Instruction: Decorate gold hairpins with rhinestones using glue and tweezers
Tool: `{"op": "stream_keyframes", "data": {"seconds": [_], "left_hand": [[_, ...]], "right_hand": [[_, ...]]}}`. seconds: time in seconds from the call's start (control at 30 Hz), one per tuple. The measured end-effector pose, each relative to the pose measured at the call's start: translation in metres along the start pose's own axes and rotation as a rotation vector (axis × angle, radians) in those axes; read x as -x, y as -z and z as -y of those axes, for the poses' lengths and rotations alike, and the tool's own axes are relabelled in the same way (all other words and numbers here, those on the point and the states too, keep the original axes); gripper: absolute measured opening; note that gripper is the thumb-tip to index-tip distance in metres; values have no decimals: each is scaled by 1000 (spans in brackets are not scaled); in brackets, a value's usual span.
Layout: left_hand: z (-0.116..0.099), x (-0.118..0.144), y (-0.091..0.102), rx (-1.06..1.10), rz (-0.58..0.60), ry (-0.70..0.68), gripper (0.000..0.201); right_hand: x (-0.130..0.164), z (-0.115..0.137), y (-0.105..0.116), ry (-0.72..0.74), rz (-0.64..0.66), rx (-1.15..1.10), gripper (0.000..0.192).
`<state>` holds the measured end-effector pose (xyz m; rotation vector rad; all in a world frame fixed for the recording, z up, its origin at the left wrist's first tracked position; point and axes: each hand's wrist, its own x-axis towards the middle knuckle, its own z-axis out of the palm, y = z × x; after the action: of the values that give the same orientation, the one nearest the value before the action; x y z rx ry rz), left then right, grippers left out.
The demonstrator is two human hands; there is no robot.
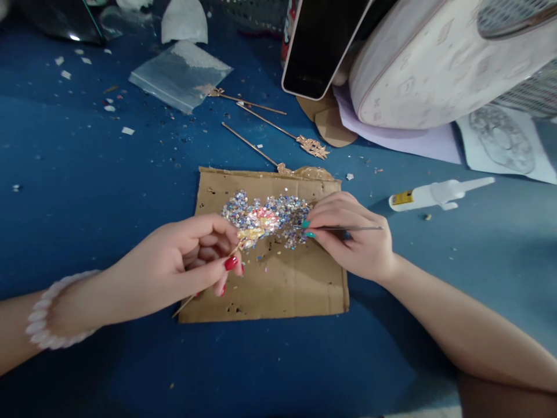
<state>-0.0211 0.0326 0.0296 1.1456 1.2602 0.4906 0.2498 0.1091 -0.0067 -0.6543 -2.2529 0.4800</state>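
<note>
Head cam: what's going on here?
A person works over a brown cardboard sheet on a blue table. The left hand pinches a thin gold hairpin stick whose decorated end lies in a pile of iridescent sequins. The right hand holds a slim metal pick, tip at the pile. More gold hairpins and a white glue bottle lie beyond, untouched.

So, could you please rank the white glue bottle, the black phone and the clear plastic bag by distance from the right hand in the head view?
1. White glue bottle, just right of the right hand.
2. Black phone, above, leaning upright.
3. Clear plastic bag, far upper left.
</note>
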Motion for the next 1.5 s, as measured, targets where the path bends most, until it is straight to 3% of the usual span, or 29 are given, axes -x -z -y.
{"op": "stream_keyframes", "data": {"seconds": [0.17,0.37,0.47,0.63,0.83,1.3,1.5], "left_hand": [[0,0,-1,9,-16,-1,7],[-1,1,-2,-2,-23,1,7],[0,1,-2,5,-16,-15,6],[0,1,-1,10,-3,-41,7],[-3,1,-1,-12,0,-6,6],[0,2,-3,9,-26,-37,5],[-2,2,-2,11,-17,-25,8]], "right_hand": [[-1,-1,0,-31,-16,-17,14],[-4,-7,-3,-207,-117,36,12],[-4,-8,-4,-256,-95,21,10],[-4,-7,-3,-187,-4,-42,9],[-1,-11,-1,-116,1,-77,11],[-1,-13,0,-194,-51,-72,13],[-1,-13,2,-131,-23,-95,12]]}}
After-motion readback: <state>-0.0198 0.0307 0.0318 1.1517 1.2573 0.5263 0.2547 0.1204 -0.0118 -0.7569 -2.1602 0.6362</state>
